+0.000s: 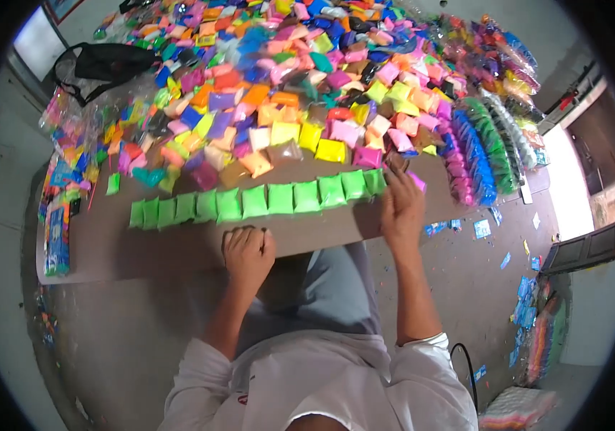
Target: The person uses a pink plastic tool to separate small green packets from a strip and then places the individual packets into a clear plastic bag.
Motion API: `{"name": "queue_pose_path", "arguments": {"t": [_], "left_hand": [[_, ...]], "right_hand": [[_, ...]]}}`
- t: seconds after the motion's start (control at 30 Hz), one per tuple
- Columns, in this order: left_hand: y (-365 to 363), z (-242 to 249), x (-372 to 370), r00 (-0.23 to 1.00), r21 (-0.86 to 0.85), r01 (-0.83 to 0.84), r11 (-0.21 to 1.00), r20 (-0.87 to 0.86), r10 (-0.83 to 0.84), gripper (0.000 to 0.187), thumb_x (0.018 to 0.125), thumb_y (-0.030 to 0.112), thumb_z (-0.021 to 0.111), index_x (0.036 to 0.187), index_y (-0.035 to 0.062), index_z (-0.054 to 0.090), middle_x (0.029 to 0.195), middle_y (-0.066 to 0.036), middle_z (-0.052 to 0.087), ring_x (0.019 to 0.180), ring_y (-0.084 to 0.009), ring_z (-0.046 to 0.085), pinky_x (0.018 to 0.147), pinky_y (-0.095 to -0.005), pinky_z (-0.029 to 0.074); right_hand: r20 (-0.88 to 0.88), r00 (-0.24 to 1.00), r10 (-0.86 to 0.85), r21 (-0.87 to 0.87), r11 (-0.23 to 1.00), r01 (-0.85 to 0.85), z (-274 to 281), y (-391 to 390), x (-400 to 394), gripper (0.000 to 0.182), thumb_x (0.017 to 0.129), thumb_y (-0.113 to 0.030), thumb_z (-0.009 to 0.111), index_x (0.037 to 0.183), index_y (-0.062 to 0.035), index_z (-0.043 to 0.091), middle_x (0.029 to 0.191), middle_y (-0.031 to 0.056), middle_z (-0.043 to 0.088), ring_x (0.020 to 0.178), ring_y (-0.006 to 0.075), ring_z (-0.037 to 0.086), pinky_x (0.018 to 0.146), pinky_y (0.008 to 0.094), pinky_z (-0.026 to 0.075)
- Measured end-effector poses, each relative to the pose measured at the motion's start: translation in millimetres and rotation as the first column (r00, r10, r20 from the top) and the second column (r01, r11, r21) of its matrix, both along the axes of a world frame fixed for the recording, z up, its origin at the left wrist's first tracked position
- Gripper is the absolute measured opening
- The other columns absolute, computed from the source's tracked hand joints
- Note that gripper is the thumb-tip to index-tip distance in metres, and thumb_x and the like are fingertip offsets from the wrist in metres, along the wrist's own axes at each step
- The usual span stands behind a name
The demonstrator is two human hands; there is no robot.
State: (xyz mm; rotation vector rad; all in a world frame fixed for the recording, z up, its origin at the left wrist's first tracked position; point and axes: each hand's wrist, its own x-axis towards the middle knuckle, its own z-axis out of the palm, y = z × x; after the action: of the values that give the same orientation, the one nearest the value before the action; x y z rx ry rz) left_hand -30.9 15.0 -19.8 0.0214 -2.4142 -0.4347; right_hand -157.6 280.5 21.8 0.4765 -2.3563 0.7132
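- Lying in 1 row across the middle of the frame, the green packets (280, 199) sit side by side on my brown tabletop (322, 230).
- Just below them, left of centre, my left hand (248, 251) rests near the table edge, fingers curled in narrow.
- Right of centre, my right hand (403, 207) is at the row's right end; I cannot tell whether its fingers grip anything.
- A heap of multicoloured packets (286, 133) spreads over the upper frame.
- Upper left, I see a black bag (117, 63).
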Motion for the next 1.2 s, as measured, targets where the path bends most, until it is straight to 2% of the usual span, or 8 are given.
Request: {"name": "queue_pose_path", "arguments": {"t": [0.1, 0.23, 0.3, 0.57, 0.67, 0.73, 1.0, 1.2], "left_hand": [[1.5, 0.9, -2.4, 0.999, 0.030, 0.020, 0.999, -0.051, -0.019, 0.022, 0.078, 0.009, 0.063, 0.065, 0.0067, 0.046, 0.064, -0.010, 0.049, 0.064, -0.0306, 0.050, 0.064, -0.0416, 0.037], [1.3, -1.7, -2.9, 1.000, 0.021, 0.007, 1.000, -0.027, -0.006, 0.023, 0.077, 0.010, 0.064, 0.064, 0.0069, 0.046, 0.063, -0.010, 0.049, 0.064, -0.0306, 0.050, 0.063, -0.0418, 0.037], [2.7, -2.7, -2.3, 1.000, 0.004, 0.010, 1.000, -0.022, -0.010, 0.021, 0.077, 0.010, 0.064, 0.064, 0.0076, 0.048, 0.063, -0.008, 0.051, 0.064, -0.0292, 0.051, 0.063, -0.0414, 0.037], [0.9, -2.1, 2.7, 1.000, 0.054, -0.016, 0.998, 0.007, 0.015, 0.017, 0.077, 0.016, 0.064, 0.066, 0.0086, 0.053, 0.068, -0.007, 0.055, 0.071, -0.0267, 0.055, 0.070, -0.0408, 0.040], [3.3, -2.0, 4.8, 0.993, 0.081, -0.014, 0.997, -0.113, 0.023, 0.021, 0.073, 0.012, 0.066, 0.063, 0.0085, 0.047, 0.065, -0.008, 0.051, 0.067, -0.0285, 0.052, 0.066, -0.0410, 0.038], [4.5, -2.2, 9.4, 0.990, 0.089, -0.035, 0.995, -0.132, 0.046, 0.021, 0.073, 0.011, 0.066, 0.063, 0.0083, 0.048, 0.065, -0.008, 0.051, 0.068, -0.0276, 0.053, 0.067, -0.0401, 0.038], [-29.5, -1.5, 44.2, 0.989, 0.189, 0.047, 0.981, -0.146, -0.019, 0.017, 0.071, 0.009, 0.066, 0.062, 0.0068, 0.051, 0.064, -0.007, 0.053, 0.067, -0.0272, 0.055, 0.069, -0.0405, 0.040], [-148.3, -6.2, 79.1, 0.972, 0.201, -0.220, 0.955, -0.039, 0.232, 0.023, 0.075, 0.013, 0.065, 0.059, 0.0054, 0.049, 0.060, -0.012, 0.054, 0.064, -0.0322, 0.057, 0.064, -0.0439, 0.041]], "right_hand": [[0.155, 0.986, 0.068, -0.209, 0.977, -0.035, -7.0, 28.3, -0.1, 0.025, 0.087, -0.008, 0.058, 0.109, -0.0002, 0.064, 0.107, 0.0187, 0.065, 0.101, 0.0357, 0.060, 0.089, 0.0416, 0.045], [0.156, 0.988, 0.010, -0.248, 0.968, 0.029, -10.9, 37.4, 10.5, 0.019, 0.088, -0.007, 0.057, 0.104, 0.0006, 0.064, 0.097, 0.0179, 0.066, 0.089, 0.0336, 0.062, 0.078, 0.0406, 0.046], [0.221, 0.968, 0.117, -0.333, 0.942, -0.037, -9.2, 35.4, 17.8, 0.017, 0.089, -0.009, 0.057, 0.102, -0.0004, 0.065, 0.090, 0.0177, 0.065, 0.083, 0.0326, 0.062, 0.074, 0.0392, 0.047], [0.229, 0.955, 0.188, -0.403, 0.911, -0.083, -27.9, -14.7, 52.1, 0.020, 0.095, -0.014, 0.053, 0.104, -0.0007, 0.065, 0.084, 0.0152, 0.065, 0.078, 0.0274, 0.063, 0.074, 0.0356, 0.048], [0.218, 0.917, 0.333, -0.399, 0.888, -0.228, -30.8, -42.0, 64.0, 0.022, 0.097, -0.015, 0.051, 0.105, 0.0000, 0.065, 0.083, 0.0136, 0.066, 0.077, 0.0257, 0.063, 0.072, 0.0360, 0.048], [0.432, 0.797, 0.421, -0.399, 0.882, -0.249, -19.8, -61.9, 74.2, 0.022, 0.096, -0.015, 0.051, 0.103, 0.0005, 0.065, 0.083, 0.0139, 0.066, 0.074, 0.0258, 0.063, 0.070, 0.0358, 0.048], [0.336, 0.725, 0.602, -0.244, 0.799, -0.550, -13.1, -130.0, 75.5, 0.019, 0.094, -0.017, 0.055, 0.099, -0.0011, 0.065, 0.075, 0.0151, 0.063, 0.066, 0.0294, 0.061, 0.062, 0.0367, 0.047], [0.416, 0.629, 0.656, -0.194, 0.740, -0.644, 10.2, -185.6, 83.1, 0.018, 0.092, -0.018, 0.059, 0.096, -0.0032, 0.067, 0.071, 0.0155, 0.063, 0.061, 0.0292, 0.061, 0.059, 0.0382, 0.047]]}}
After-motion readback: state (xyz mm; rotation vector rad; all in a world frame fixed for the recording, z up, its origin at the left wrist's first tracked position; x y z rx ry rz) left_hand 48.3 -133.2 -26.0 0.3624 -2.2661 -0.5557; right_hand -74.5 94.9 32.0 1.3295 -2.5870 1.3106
